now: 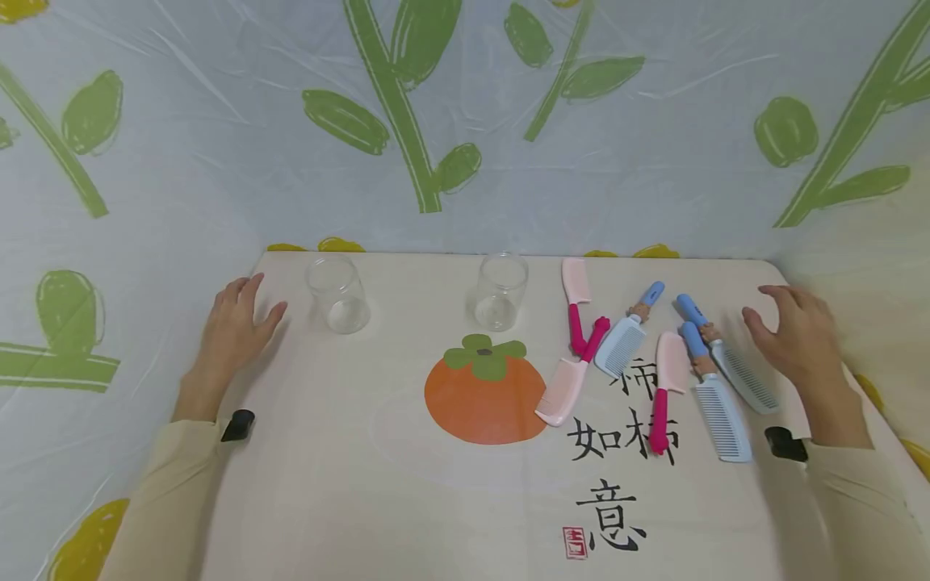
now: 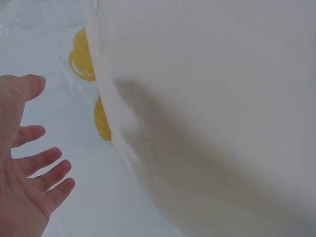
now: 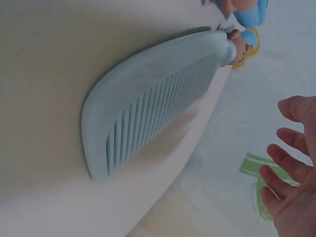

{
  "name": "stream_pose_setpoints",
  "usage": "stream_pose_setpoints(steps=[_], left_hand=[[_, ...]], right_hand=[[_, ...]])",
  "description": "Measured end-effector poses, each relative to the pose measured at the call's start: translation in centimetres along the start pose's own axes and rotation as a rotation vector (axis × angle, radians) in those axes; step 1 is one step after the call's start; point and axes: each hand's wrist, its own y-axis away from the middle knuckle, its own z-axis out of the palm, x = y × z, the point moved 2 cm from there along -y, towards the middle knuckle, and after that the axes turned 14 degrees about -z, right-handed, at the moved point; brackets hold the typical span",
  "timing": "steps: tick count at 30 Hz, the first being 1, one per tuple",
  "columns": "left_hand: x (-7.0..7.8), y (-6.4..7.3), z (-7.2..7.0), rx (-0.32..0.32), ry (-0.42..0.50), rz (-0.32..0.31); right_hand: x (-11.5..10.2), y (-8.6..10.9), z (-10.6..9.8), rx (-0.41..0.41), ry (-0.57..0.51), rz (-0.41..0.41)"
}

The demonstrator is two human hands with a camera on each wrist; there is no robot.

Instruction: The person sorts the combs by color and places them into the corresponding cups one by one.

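Note:
My left hand (image 1: 236,327) hovers by the table's left edge, fingers spread, holding nothing; the nearest thing is a clear glass (image 1: 338,295). On the right, my right hand (image 1: 798,335) is also bare, its fingers loosely bent beside a blue comb (image 1: 744,378). That comb (image 3: 153,94) fills much of the right wrist view, apart from the fingers. A second blue comb (image 1: 722,420) lies along it, and a third blue comb (image 1: 621,345) is farther left. Among them lie three pink combs with magenta handles: one at the back (image 1: 576,282), one crossing below it (image 1: 563,391), another nearer the front (image 1: 672,363).
A second clear glass (image 1: 500,298) stands at the back middle of the pale table (image 1: 327,484). The tabletop has a printed orange persimmon (image 1: 483,403) and black characters. A leaf-patterned sheet (image 1: 254,121) hangs behind and at the sides.

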Motion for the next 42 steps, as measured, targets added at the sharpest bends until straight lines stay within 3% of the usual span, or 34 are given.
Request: stream_pose_setpoints(steps=[3,11,18,28,42], left_hand=[[0.4,0.2,0.0,0.002,0.04,-0.017],[1.6,0.5,0.3,-0.068,0.136,-0.107],[2.9,0.6,0.6,-0.077,0.236,-0.071],[4.6,0.7,1.2,-0.154,0.312,-0.048],[5.6,0.3,2.9,-0.158,0.436,-0.123]], right_hand=[[-0.7,-0.1,0.0,0.045,-0.008,-0.007],[-2.7,-0.1,0.1,0.057,-0.037,0.009],[-4.1,-0.2,0.1,0.088,-0.071,-0.022],[-6.2,-0.5,0.5,0.071,-0.091,-0.048],[-8.8,-1.5,1.9,0.047,-0.127,-0.123]])
